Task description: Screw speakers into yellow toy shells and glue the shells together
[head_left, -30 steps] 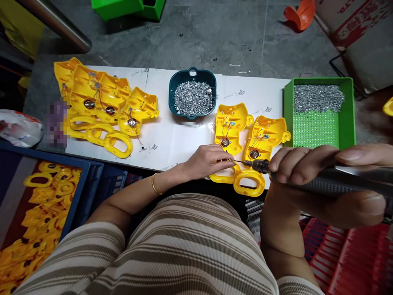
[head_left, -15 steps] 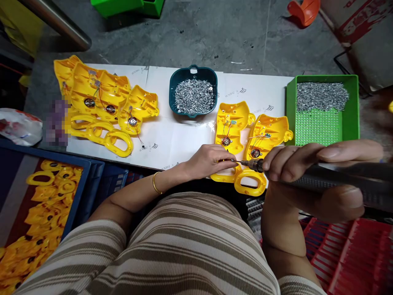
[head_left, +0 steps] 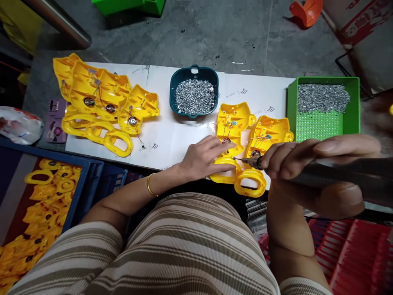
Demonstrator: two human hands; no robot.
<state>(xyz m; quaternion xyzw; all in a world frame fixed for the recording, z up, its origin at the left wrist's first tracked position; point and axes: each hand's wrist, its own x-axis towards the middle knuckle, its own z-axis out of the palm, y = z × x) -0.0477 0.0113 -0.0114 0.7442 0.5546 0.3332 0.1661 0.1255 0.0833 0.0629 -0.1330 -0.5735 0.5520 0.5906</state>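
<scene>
My right hand (head_left: 319,176) is wrapped round a black electric screwdriver (head_left: 344,180) that points left. Something small and shiny, perhaps a screw, sits at the tip of its bit, above a yellow plastic shell (head_left: 235,112) with wires and a small circuit board. My left hand (head_left: 202,159) has its thumb and fingers apart, over the lower left of that shell and its ring-shaped handle (head_left: 224,177); nothing shows between them. Close on the right lies a second yellow shell (head_left: 273,125) with its own handle (head_left: 250,190), partly hidden behind my right hand and the tool.
A dark teal basket (head_left: 194,112) of screws stands mid-table, and a green basket (head_left: 353,110) with more screws at right. Several yellow shells (head_left: 101,86) lie at left beside a purple box (head_left: 56,123). A blue crate (head_left: 75,196) of yellow parts and red crates (head_left: 356,254) flank me.
My left fingers have come away from the screwdriver's bit and spread apart, the hand shifting slightly left. The bit, now uncovered, stays near the same spot in my right hand.
</scene>
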